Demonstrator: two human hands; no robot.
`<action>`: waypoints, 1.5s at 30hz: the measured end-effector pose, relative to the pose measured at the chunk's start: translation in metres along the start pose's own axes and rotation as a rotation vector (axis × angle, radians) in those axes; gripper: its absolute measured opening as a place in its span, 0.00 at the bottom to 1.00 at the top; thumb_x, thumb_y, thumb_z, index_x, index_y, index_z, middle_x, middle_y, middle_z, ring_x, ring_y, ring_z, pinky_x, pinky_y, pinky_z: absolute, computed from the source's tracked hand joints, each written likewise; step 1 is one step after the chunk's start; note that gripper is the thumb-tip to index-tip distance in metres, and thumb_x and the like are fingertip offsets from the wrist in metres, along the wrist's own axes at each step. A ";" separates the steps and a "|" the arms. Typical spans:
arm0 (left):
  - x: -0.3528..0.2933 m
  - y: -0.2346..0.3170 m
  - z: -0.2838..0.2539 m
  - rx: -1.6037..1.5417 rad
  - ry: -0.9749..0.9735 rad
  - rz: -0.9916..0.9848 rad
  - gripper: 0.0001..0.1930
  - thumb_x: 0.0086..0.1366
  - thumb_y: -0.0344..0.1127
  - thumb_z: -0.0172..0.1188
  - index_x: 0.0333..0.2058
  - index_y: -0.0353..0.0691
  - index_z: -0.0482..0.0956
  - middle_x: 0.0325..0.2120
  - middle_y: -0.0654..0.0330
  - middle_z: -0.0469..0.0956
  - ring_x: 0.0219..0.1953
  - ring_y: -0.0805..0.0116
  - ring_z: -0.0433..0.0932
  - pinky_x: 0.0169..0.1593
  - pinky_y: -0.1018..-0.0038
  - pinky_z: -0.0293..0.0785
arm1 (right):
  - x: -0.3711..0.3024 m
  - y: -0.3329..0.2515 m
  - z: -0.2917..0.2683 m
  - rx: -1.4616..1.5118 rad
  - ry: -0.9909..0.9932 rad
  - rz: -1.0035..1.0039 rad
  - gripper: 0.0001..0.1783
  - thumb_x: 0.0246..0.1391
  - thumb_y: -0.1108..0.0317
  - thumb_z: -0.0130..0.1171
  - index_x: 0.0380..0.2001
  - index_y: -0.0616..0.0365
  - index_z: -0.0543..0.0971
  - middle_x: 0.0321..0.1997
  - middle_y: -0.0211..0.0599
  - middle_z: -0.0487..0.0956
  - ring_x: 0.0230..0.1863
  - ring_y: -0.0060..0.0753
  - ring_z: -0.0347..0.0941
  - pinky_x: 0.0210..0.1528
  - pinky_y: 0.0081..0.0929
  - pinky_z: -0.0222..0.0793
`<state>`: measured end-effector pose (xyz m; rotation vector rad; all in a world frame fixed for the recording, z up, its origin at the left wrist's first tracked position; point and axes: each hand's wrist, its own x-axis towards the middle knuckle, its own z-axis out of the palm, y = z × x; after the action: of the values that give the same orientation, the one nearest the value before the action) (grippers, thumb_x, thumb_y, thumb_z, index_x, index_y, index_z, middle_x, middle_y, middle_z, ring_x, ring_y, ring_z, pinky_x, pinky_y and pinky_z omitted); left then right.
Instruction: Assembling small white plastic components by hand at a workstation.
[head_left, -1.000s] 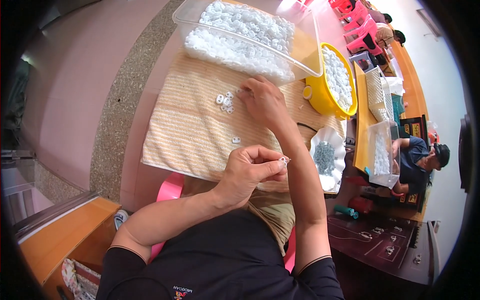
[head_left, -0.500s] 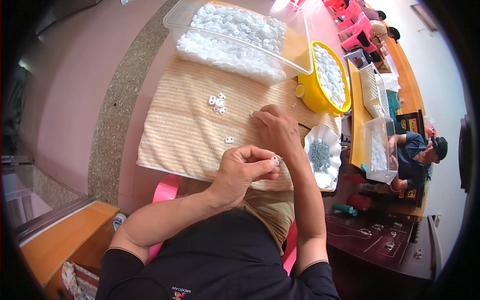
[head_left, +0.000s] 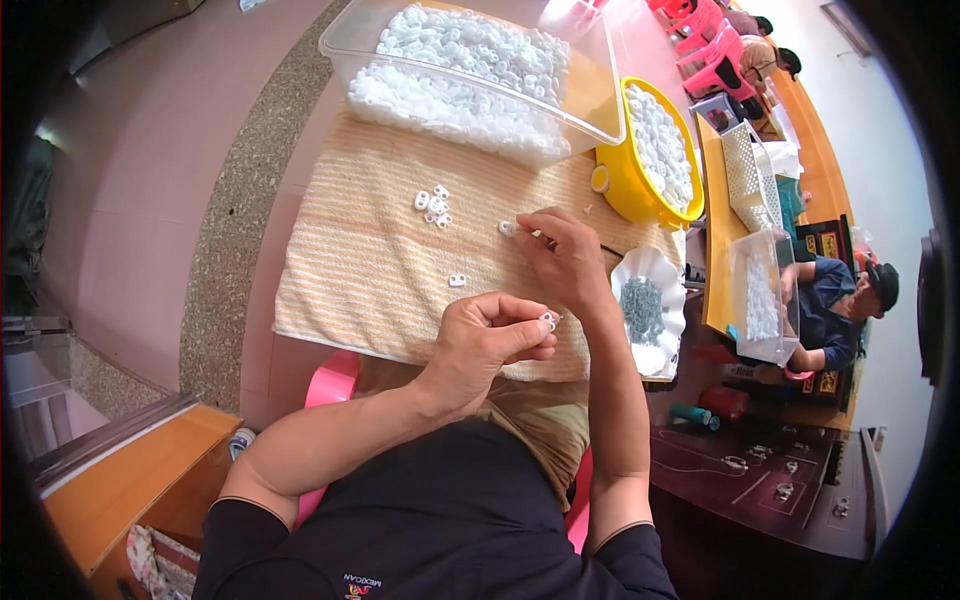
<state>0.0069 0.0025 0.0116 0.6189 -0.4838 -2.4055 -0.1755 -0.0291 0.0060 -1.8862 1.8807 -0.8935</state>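
My left hand [head_left: 490, 338], low over the near edge of a striped towel [head_left: 350, 230], pinches a small white two-hole plastic piece [head_left: 548, 320]. A thin tip sticks out at the piece's right; its kind is too small to tell. Farther up, my right hand [head_left: 568, 255] hovers over the towel with thumb and forefinger slightly apart. Just left of its fingertips lies another white plastic piece [head_left: 507, 229]. One single piece [head_left: 457, 280] rests above my left hand, and a small pile of white pieces [head_left: 436, 206] sits farther left.
A clear plastic bin [head_left: 470, 140] full of white pieces stands at the back. Beside it is a yellow tub [head_left: 627, 190] of white parts. A scalloped white dish [head_left: 668, 290] at the right holds small grey parts [head_left: 642, 308]. A co-worker [head_left: 840, 300] handles another clear bin [head_left: 765, 335].
My right hand has drawn back slightly from the white piece it was touching, and its fingers have parted. My left hand stays in place with its piece.
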 end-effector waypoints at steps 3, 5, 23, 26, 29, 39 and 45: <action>0.000 0.000 0.000 0.010 -0.003 0.004 0.05 0.60 0.24 0.60 0.36 0.32 0.78 0.32 0.57 0.80 0.32 0.72 0.80 0.40 0.74 0.80 | 0.004 -0.004 0.005 -0.104 -0.012 -0.031 0.09 0.50 0.71 0.61 0.36 0.60 0.81 0.33 0.39 0.79 0.29 0.35 0.76 0.34 0.28 0.70; 0.000 0.000 -0.001 -0.003 -0.007 0.005 0.05 0.60 0.24 0.60 0.36 0.32 0.78 0.33 0.57 0.80 0.33 0.72 0.80 0.40 0.74 0.80 | 0.006 -0.005 0.007 -0.180 -0.016 -0.062 0.09 0.50 0.69 0.62 0.35 0.59 0.81 0.32 0.39 0.79 0.29 0.37 0.76 0.34 0.30 0.70; 0.000 0.002 -0.001 0.005 0.021 0.014 0.05 0.60 0.25 0.60 0.36 0.33 0.79 0.31 0.57 0.81 0.32 0.72 0.80 0.39 0.75 0.79 | -0.001 -0.015 0.001 -0.291 -0.118 -0.146 0.09 0.49 0.68 0.61 0.36 0.54 0.82 0.31 0.41 0.78 0.32 0.48 0.75 0.35 0.37 0.71; 0.000 0.002 0.000 0.016 0.034 0.017 0.05 0.60 0.25 0.60 0.36 0.33 0.79 0.31 0.58 0.80 0.31 0.72 0.80 0.39 0.75 0.79 | -0.003 -0.018 -0.004 -0.293 -0.179 -0.120 0.10 0.49 0.69 0.61 0.37 0.56 0.81 0.32 0.43 0.78 0.32 0.48 0.75 0.35 0.36 0.71; 0.001 0.003 0.000 0.016 0.039 0.012 0.05 0.61 0.25 0.60 0.36 0.34 0.79 0.31 0.58 0.80 0.32 0.72 0.80 0.40 0.75 0.79 | -0.009 -0.014 -0.011 -0.207 -0.158 -0.065 0.13 0.48 0.73 0.61 0.39 0.59 0.80 0.30 0.40 0.77 0.30 0.38 0.75 0.34 0.29 0.70; 0.006 0.001 -0.005 0.014 0.055 0.015 0.06 0.61 0.25 0.60 0.37 0.34 0.78 0.32 0.57 0.80 0.32 0.70 0.80 0.41 0.74 0.80 | -0.059 0.010 -0.025 0.635 -0.146 0.293 0.16 0.51 0.78 0.62 0.45 0.65 0.78 0.32 0.25 0.75 0.32 0.15 0.70 0.34 0.15 0.68; 0.008 -0.003 -0.007 0.021 0.082 -0.008 0.06 0.61 0.24 0.59 0.37 0.34 0.77 0.32 0.57 0.80 0.32 0.70 0.80 0.40 0.75 0.80 | -0.072 0.006 -0.033 0.704 -0.189 0.332 0.18 0.50 0.78 0.64 0.46 0.67 0.77 0.33 0.30 0.77 0.33 0.19 0.74 0.36 0.16 0.72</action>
<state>0.0039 -0.0015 0.0021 0.7269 -0.4736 -2.3753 -0.1967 0.0474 0.0127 -1.1548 1.4384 -1.0378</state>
